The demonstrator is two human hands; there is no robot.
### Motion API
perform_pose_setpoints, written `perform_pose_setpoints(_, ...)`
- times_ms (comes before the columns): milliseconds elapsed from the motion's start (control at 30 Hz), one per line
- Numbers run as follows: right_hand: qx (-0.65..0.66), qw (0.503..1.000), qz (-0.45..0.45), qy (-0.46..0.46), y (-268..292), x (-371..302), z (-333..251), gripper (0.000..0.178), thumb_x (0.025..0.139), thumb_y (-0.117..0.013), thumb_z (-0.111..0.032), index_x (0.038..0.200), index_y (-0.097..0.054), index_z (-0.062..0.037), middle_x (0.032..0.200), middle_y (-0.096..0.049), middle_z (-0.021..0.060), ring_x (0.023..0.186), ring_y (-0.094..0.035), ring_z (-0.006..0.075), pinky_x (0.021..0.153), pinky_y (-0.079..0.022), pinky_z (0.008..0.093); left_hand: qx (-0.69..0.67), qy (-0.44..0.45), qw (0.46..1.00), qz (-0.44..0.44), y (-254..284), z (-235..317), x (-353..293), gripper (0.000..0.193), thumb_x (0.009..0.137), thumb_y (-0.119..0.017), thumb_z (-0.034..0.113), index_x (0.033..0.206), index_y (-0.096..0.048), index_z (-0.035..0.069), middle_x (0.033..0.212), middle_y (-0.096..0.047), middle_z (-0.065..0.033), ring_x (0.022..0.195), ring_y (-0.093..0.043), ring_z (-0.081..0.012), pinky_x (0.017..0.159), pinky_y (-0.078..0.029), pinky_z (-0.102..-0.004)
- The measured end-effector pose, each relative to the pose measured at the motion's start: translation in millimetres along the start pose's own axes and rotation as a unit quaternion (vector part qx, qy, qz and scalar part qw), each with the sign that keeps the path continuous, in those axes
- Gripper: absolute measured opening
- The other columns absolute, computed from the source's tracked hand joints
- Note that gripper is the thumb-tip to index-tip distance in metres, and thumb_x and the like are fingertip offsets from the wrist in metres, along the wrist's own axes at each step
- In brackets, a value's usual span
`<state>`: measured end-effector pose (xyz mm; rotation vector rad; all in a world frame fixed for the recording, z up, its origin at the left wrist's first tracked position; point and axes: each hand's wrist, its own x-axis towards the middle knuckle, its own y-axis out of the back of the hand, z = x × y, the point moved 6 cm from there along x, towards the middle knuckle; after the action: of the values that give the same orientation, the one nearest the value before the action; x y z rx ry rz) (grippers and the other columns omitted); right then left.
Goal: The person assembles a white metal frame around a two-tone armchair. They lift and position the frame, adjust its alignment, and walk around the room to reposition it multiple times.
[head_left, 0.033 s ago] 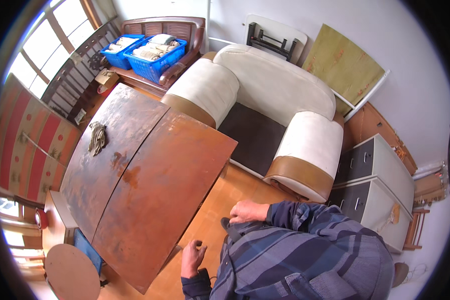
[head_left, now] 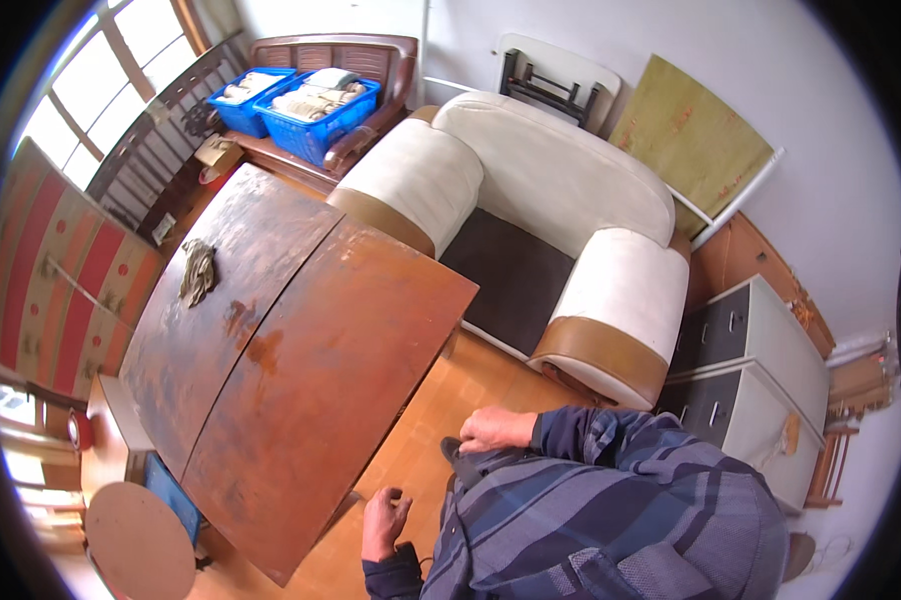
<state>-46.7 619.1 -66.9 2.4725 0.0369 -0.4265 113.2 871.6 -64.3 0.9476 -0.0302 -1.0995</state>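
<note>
A pause beside the worn brown table (head_left: pixel 301 370) is judged: the left hand (head_left: pixel 384 522) is loosely curled and empty near its near edge, the right hand (head_left: pixel 498 430) rested closed on dark cloth at the waist, so a reach leftward would be needed

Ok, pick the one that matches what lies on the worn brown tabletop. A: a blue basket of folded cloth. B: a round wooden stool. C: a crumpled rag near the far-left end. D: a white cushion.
C: a crumpled greyish rag lies on the far-left part of the tabletop, while the blue baskets sit on the wooden bench beyond it.
</note>
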Motion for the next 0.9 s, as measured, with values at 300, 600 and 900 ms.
perform_pose_setpoints(300,-0.067,0.980,-0.185,0.025,-91.8,-4.3,0.8,0.030,0.091,-0.065,-0.033,0.102,-0.073,-0.0069,0.096,-0.073,0.0218,0.096,-0.069,0.0425,0.082,-0.055,0.0520,-0.018,0.191,0.974,0.122,-46.6,-88.8,-162.0,0.024,0.082,-0.078,0.015,0.097,-0.071,-0.002,0.103,-0.067,-0.0268,0.100,-0.065,-0.0450,0.087,-0.054,-0.0500)
perform_pose_setpoints(600,-0.069,0.946,-0.291,0.122,-149.4,0.5,-82.3,0.035,0.089,-0.071,-0.029,0.110,-0.071,-0.0011,0.097,-0.073,0.0237,0.095,-0.071,0.0405,0.083,-0.056,0.0471,-0.163,0.323,0.879,0.310,-154.5,-133.0,-351.4,0.026,0.088,-0.073,0.021,0.097,-0.071,-0.003,0.095,-0.071,-0.0236,0.093,-0.067,-0.0405,0.085,-0.053,-0.0466)
perform_pose_setpoints(900,-0.181,0.925,-0.310,0.125,-272.9,31.4,-203.3,0.035,0.091,-0.070,-0.028,0.110,-0.071,0.0011,0.097,-0.075,0.0225,0.093,-0.073,0.0380,0.083,-0.057,0.0434,-0.245,0.385,0.879,0.139,-409.4,-225.2,-525.2,0.027,0.089,-0.070,0.026,0.082,-0.075,0.001,0.070,-0.070,-0.0102,0.065,-0.067,-0.0226,0.059,-0.052,-0.0382)
